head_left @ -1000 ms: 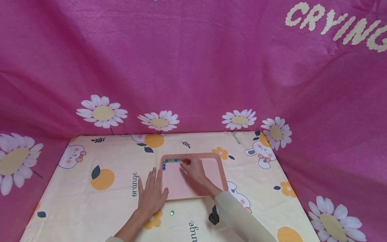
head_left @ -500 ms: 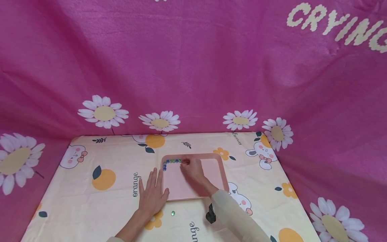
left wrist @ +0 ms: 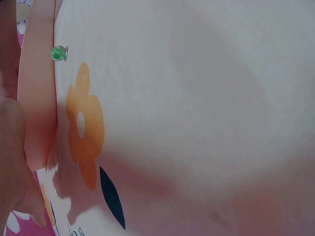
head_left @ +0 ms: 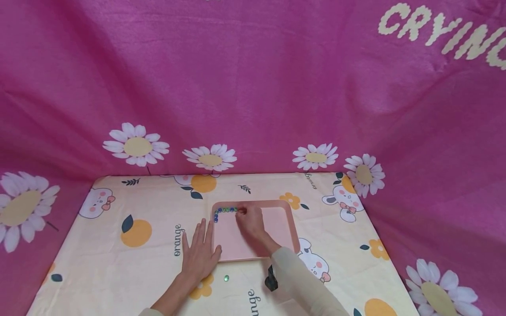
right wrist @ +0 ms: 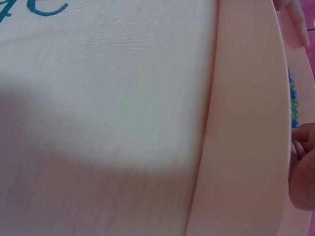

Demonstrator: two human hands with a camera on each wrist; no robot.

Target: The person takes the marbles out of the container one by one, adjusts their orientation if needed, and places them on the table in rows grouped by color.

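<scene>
A shallow pink tray [head_left: 253, 259] lies on the patterned cloth. Blue and green glass marbles [head_left: 226, 210] line its far wall from the left corner, with a few turning down the left side. My right hand [head_left: 253, 223] reaches over the tray, fingers curled, and pinches the green marble [head_left: 236, 210] at the row's right end. In the right wrist view the fingertips hide that marble beside a blue one [right wrist: 295, 124]. My left hand [head_left: 199, 254] lies with fingers spread along the tray's left side, its thumb over the near left corner.
One loose green marble [head_left: 226, 278] sits on the cloth [head_left: 150, 281] in front of the tray. A black object [head_left: 271, 281] shows beneath the right sleeve [head_left: 304, 281]. Behind the table hangs a pink curtain [head_left: 253, 96] with printed daisies.
The right forearm and sleeve have shifted slightly to the left, while the right fingertips stay at the row's end. The left hand keeps its place beside the tray.
</scene>
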